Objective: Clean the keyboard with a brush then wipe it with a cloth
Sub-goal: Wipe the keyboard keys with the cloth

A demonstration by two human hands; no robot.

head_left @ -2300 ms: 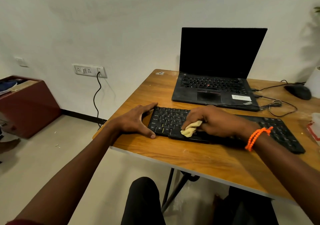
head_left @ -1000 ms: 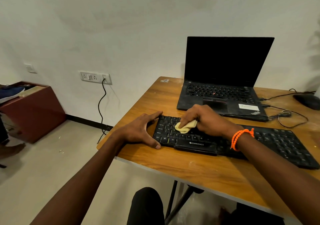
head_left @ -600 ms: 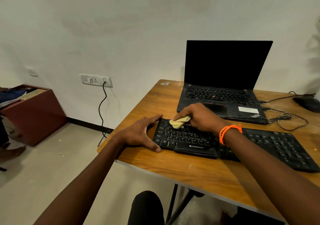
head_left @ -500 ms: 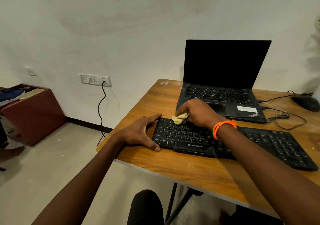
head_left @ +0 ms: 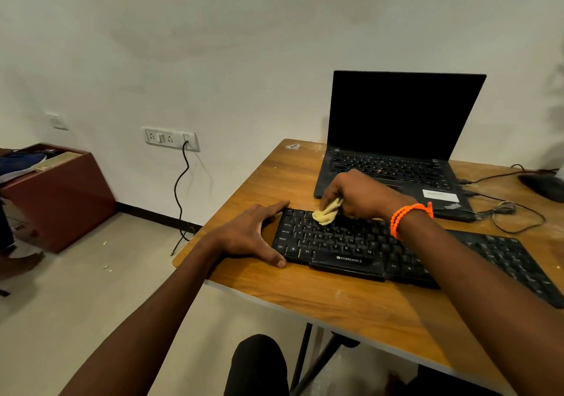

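A black external keyboard (head_left: 341, 243) lies across the wooden table (head_left: 351, 301) in front of me. My right hand (head_left: 357, 196), with an orange bead bracelet on the wrist, grips a small bunched yellow cloth (head_left: 326, 214) and presses it on the keyboard's far left rows. My left hand (head_left: 253, 235) lies flat against the keyboard's left end, thumb at the near corner and forefinger at the far corner. No brush is in view.
An open black laptop (head_left: 396, 163) stands behind the keyboard. Cables (head_left: 506, 209) and a black mouse (head_left: 543, 185) lie at the right. A wall socket with a hanging cord (head_left: 183, 182) and a red-brown box (head_left: 58, 194) are at the left.
My right hand has carried the cloth from the keyboard's near middle up to its far left rows. My left hand has stayed at the left end.
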